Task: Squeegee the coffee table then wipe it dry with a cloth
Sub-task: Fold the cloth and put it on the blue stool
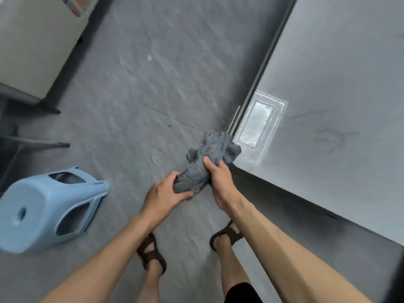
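Head view, looking down past both forearms to the floor [153, 88] beside the coffee table [341, 88]. The cloth [197, 171], a grey speckled textile with bluish stripes near its far end, is held in the air between the two hands, off the table's near corner and not touching its top. The left hand [166, 193] has its fingers curled closed around the cloth's near end, thumb lying along the lower side; the right hand [219, 182] grips the middle of the bundle, thumb pressed on top and fingers wrapped beneath, so both hands are closed on the same piece. The far end hangs free in loose folds beyond the right hand. The cloth appears bunched lengthwise into a roll, which suggests wringing or regathering, though the frame alone cannot settle which. As a handled object it is judged light, soft and fully limp: it will sag wherever unsupported, will not slip readily against skin, and cannot break. For wiping, the sensible hold is probably a flat pad under the palm rather than this rolled grip. A clear, shallow plastic tray [258, 127] sits on the table top at the corner, near the cloth's free end. A pale blue plastic stool [43, 211] stands well apart at the left. No squeegee is visible. Whether the table top is wet cannot be told.
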A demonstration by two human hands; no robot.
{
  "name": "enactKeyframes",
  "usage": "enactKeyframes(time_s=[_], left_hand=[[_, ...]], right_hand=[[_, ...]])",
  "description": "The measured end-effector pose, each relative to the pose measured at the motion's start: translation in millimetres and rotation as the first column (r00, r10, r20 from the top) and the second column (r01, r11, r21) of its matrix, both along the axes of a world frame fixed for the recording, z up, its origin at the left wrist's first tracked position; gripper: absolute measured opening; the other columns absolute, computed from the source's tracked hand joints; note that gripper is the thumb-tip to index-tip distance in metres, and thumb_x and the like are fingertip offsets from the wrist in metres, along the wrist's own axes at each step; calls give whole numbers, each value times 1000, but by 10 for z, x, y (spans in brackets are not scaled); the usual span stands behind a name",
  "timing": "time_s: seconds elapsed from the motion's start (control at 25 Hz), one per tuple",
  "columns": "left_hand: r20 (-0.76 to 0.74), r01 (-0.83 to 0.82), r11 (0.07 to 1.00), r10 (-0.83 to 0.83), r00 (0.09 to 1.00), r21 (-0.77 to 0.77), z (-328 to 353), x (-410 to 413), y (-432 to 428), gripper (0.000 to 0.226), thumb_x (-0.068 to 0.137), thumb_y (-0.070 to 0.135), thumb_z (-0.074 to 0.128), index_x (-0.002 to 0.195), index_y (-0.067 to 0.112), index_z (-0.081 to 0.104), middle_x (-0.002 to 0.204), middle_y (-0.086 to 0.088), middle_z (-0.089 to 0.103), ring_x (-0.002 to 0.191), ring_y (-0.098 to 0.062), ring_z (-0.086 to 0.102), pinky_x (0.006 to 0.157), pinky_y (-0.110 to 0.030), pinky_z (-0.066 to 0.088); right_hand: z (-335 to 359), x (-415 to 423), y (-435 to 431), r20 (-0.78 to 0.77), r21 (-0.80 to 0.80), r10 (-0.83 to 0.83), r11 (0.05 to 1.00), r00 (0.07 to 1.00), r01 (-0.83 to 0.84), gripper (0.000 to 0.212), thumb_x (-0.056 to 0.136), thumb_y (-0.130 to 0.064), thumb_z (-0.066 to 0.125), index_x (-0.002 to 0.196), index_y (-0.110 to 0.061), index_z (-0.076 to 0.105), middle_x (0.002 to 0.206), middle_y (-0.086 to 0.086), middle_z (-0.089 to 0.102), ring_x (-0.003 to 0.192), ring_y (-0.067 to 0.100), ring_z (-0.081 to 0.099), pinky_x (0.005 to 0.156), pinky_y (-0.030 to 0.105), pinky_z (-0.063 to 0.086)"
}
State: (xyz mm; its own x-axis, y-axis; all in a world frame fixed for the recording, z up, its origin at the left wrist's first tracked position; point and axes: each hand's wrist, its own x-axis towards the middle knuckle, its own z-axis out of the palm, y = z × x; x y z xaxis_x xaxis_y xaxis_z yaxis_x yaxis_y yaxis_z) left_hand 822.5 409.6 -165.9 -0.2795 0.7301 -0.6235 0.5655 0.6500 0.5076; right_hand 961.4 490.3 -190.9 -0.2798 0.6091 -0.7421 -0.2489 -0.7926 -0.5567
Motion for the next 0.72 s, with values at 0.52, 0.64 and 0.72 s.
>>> enactKeyframes(time_s=[0.52,0.64,0.72], left_hand=[[-419,464,879,-382,823,109,1098,-3385,-1797,18,73,23,55,85,29,45,96,2,65,92,-30,62,66,-29,29],[-454,444,893,-367,812,72,1222,-4074,-2281,22,75,22,55,97,27,56,99,2,65,95,-30,63,67,-30,29],[-445,373,926,-307,841,65,1257,-4530,-2657,19,75,22,55,93,26,55,97,2,64,93,-31,63,66,-32,33]], right_hand=[[242,-3172,-1500,854,177,495,14,160,-984,73,72,-11,70,141,-14,45,139,12,44,127,30,44,100,31,37],[383,-4245,-1831,869,268,495,-518,-29,-812,76,62,-12,80,134,-14,55,143,14,45,133,28,39,108,35,33],[418,-4877,-2088,901,273,431,-655,-52,-704,60,64,-26,84,118,-12,65,127,12,59,120,27,53,99,35,40]])
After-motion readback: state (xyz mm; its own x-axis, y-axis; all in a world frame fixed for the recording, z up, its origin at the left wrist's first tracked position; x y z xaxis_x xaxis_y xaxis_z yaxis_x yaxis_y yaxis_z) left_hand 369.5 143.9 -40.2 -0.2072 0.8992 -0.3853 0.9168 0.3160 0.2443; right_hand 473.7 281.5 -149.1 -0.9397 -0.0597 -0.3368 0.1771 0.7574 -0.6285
